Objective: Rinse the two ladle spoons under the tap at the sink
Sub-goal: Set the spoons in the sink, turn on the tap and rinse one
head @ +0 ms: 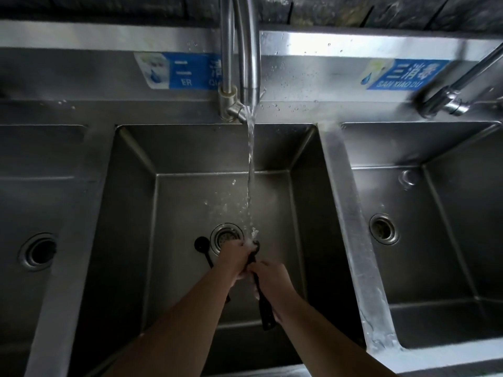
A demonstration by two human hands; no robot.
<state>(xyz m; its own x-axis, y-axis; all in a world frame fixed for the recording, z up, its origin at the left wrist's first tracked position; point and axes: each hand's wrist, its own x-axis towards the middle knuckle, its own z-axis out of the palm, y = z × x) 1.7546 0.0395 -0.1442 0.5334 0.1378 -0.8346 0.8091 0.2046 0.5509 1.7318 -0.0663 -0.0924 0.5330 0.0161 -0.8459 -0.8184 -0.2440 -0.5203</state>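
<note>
Water runs from the steel tap (249, 77) into the middle sink basin (136, 186). A black ladle spoon (262, 303) is held under the stream; its handle points toward me. My left hand (235, 257) wraps around its bowl end, right where the water lands. My right hand (272, 278) grips the handle just behind. A second black ladle spoon (202, 247) lies on the basin floor left of the drain (226, 236), its handle partly hidden under my left forearm.
Steel basins flank the middle one, the left basin (40, 186) and the right basin (435, 200), each with a drain. A second tap (451, 91) reaches in from the upper right. Blue labels are stuck on the backsplash. The wet divider (351, 213) gleams.
</note>
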